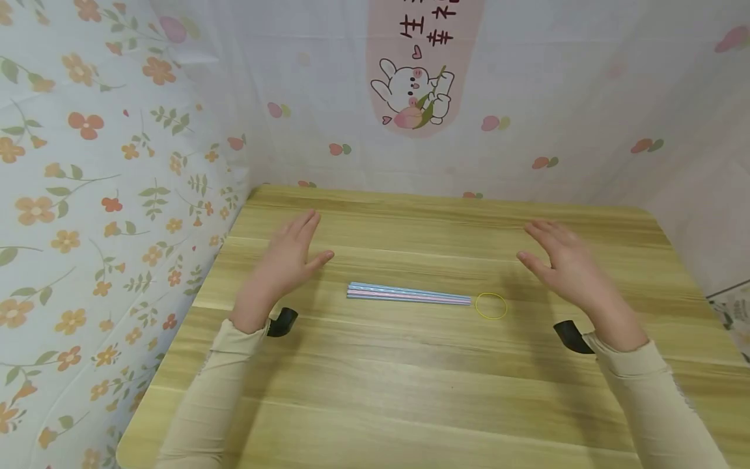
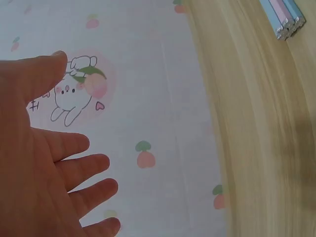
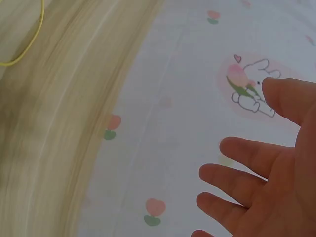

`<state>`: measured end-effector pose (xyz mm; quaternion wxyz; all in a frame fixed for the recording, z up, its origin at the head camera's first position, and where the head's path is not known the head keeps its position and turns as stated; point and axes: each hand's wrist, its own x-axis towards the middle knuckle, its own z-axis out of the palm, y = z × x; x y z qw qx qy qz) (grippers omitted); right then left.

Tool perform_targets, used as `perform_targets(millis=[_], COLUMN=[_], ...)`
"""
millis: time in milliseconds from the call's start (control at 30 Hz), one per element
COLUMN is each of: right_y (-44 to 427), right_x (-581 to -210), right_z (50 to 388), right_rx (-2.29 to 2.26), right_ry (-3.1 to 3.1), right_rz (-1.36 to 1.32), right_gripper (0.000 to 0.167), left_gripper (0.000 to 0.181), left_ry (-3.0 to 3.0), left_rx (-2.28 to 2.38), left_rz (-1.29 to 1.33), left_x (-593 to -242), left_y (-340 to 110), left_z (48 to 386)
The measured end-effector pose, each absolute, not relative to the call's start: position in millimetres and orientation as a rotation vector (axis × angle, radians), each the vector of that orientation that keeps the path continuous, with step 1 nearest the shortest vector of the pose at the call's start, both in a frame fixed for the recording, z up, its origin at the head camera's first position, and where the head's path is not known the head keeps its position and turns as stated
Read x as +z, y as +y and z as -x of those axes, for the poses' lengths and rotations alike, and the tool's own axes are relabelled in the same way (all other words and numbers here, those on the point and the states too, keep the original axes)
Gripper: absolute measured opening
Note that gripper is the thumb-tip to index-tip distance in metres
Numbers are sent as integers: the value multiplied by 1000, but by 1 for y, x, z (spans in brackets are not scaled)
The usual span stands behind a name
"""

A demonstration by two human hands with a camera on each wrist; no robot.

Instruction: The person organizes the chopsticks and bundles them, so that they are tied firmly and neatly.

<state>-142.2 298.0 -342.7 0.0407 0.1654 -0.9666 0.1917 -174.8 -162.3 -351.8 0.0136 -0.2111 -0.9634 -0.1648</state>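
A bundle of slim blue and pink chopsticks point(image 1: 408, 294) lies side by side near the middle of the table, narrowing towards the right. Their silvery ends point(image 2: 290, 28) show at the top of the left wrist view. Just right of the thin ends lies a yellow rubber band point(image 1: 491, 306), partly seen as a yellow loop point(image 3: 35, 35) in the right wrist view. My left hand point(image 1: 284, 260) hovers left of the chopsticks, fingers extended and thumb apart. On the other side, my right hand point(image 1: 565, 264) is held above the table beyond the rubber band, fingers extended. Neither hand touches anything.
The wooden table point(image 1: 410, 391) has rounded corners. A white curtain point(image 1: 305, 85) with a printed rabbit hangs along its back edge, and a flowered curtain point(image 1: 117, 247) runs down the left side. A dark wrist mount point(image 1: 282, 322) juts from the left cuff, another point(image 1: 573, 337) from the right.
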Motion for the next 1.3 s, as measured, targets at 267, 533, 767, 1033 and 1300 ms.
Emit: perform_targets(millis=[267, 533, 767, 1033, 1300], right_y=[285, 274, 267, 260, 255], right_x=[-355, -367, -377, -386, -391], right_z=[145, 147, 148, 146, 146], right_rx=[634, 650, 656, 646, 651], right_ry=[-2997, -2969, -2943, -2936, -2985], right_rz=[-520, -562, -616, -645, -623], right_gripper=[60, 54, 48, 47, 46], left_gripper=[77, 77, 76, 75, 74], left_ry=[-3045, -3047, -3037, -3032, -3038], left_rx=[-544, -573, -574, -571, -552], left_rz=[649, 684, 705, 738, 751], left_x=[-361, -370, -378, -387, -393], left_y=[-153, -142, -137, -132, -128], left_z=[172, 172, 172, 172, 174])
